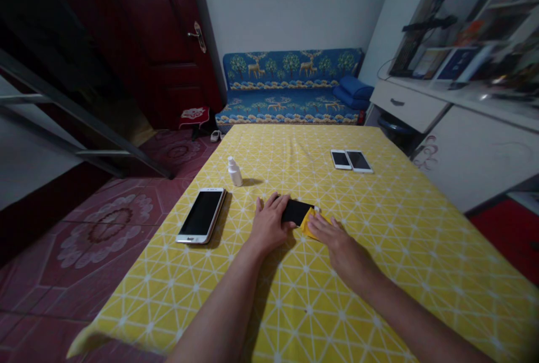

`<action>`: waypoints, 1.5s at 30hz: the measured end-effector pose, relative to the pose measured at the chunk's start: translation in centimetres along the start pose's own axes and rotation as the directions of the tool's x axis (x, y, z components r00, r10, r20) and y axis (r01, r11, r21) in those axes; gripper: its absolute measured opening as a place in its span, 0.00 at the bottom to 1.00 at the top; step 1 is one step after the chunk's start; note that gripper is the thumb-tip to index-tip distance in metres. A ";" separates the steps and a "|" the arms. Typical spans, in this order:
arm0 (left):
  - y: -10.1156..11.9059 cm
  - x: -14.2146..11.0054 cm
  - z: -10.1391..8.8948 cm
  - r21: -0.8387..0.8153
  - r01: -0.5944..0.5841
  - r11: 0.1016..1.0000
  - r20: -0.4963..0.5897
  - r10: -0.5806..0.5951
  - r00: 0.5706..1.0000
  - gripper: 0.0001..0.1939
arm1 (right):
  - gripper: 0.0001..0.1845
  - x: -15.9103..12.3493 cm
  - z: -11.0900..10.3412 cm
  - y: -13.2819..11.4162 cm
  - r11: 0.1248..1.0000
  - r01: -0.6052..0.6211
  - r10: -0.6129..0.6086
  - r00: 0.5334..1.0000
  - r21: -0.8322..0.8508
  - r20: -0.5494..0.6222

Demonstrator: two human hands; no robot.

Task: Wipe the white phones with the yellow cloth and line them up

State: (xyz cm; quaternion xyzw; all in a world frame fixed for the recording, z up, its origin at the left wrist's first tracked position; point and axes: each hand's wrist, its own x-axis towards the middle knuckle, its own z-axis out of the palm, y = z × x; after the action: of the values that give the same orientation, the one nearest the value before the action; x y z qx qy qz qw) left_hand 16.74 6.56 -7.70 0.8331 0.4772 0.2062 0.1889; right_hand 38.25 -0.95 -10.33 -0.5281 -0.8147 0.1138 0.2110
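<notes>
A smartphone with a dark screen (296, 212) lies flat on the table between my hands. My left hand (272, 221) grips its left end, with the thumb along the near edge and the fingers over the far side. On the phone's right end, a yellow cloth (309, 225) is pressed down under the fingers of my right hand (326, 231). The cloth and my fingers hide that end, apart from a small white bit at the far corner. To the left of my hands stands a small white spray bottle (235, 173), upright.
A larger white-framed phone (202, 216) lies at the table's left. Farther back on the right, a small white phone (341, 159) rests beside another white phone (359, 161). A yellow patterned cloth (269, 318) covers the table. Behind it is a blue sofa (290, 93); a cabinet (484, 138) stands right.
</notes>
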 end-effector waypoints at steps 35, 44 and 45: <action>0.8 0.3 -0.6 0.085 0.122 0.989 -0.205 -0.102 0.973 0.39 | 0.24 4.3 0.1 1.4 0.739 -0.136 0.335 0.924 0.659 -0.186; 0.3 -0.2 -0.4 -0.008 0.134 0.991 -0.183 -0.133 0.974 0.21 | 0.23 4.3 0.3 1.3 0.715 -0.137 0.326 0.933 0.685 -0.153; 0.1 -0.2 -0.3 -0.029 0.137 0.990 -0.172 -0.140 0.975 0.18 | 0.23 4.3 0.3 1.3 0.723 -0.139 0.318 0.937 0.677 -0.148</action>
State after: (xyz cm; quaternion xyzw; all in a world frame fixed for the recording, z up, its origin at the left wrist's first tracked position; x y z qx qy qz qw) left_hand 16.61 6.38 -7.42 0.7750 0.5471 0.2684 0.1673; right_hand 37.65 3.51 -10.12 -0.5271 -0.6164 0.3494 0.4692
